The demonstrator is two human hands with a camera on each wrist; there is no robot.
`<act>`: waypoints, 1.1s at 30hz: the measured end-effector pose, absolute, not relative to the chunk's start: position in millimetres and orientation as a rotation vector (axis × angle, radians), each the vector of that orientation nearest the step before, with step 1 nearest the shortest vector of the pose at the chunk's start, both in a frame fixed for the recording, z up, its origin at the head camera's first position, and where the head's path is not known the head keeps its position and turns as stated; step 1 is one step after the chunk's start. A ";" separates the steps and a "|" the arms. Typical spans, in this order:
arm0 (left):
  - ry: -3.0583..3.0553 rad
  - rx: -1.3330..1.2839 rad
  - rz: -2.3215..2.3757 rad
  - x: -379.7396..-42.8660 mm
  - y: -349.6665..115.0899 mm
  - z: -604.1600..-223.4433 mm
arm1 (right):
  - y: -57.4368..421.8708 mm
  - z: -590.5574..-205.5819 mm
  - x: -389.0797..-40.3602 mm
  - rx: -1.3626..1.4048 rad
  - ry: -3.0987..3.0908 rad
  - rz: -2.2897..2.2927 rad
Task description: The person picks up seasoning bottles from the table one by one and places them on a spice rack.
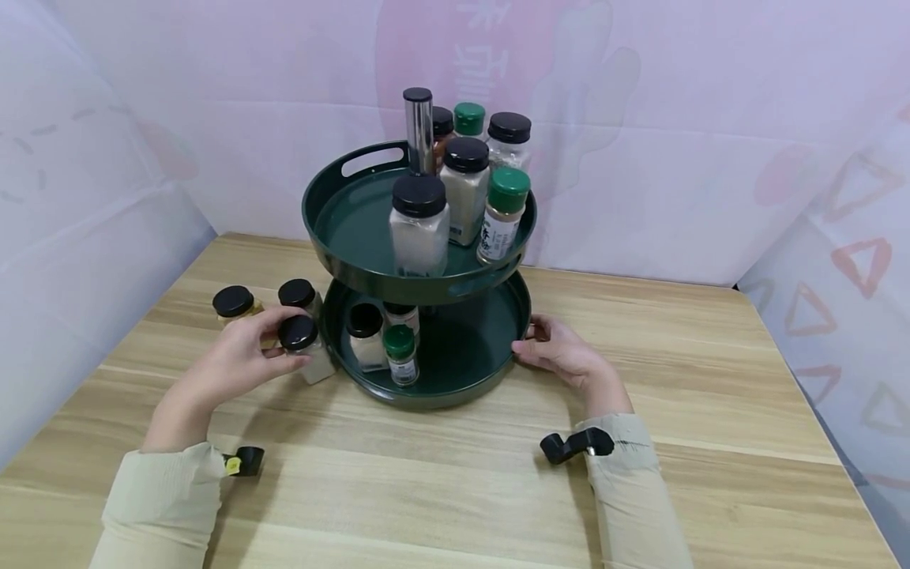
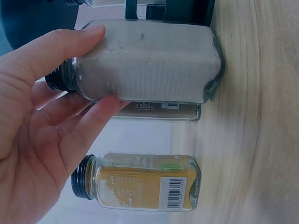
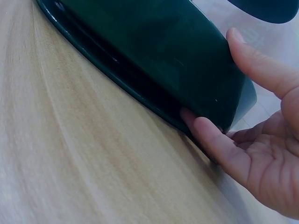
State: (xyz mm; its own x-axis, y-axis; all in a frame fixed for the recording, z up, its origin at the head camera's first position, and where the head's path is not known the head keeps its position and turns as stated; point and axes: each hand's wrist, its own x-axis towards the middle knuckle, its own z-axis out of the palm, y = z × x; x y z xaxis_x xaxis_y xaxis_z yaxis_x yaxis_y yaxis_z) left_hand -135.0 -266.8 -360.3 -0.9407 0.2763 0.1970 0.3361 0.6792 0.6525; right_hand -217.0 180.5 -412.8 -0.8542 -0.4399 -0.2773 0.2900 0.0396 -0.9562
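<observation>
My left hand grips a square glass spice jar of pale grey powder with a black lid, thumb on one side and fingers on the other. The jar is upright, just left of the lower tray of a dark green two-tier rack. At that tray's right side, my right hand holds the edge, its thumb by the upper rim and fingertips at the base. Inside the lower tray stand two black-lidded jars and a small green-capped bottle, towards the left.
Behind my left hand, a yellow-filled jar and another black-lidded jar stand on the wooden table. The upper tray bears several jars and bottles around a metal post. A printed cloth hangs behind.
</observation>
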 end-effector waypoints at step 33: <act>-2.819 -0.695 -1.172 -114.5 -264.0 -338.9 | 180.1 -411.6 -216.4 -0.169 1.788 -1.877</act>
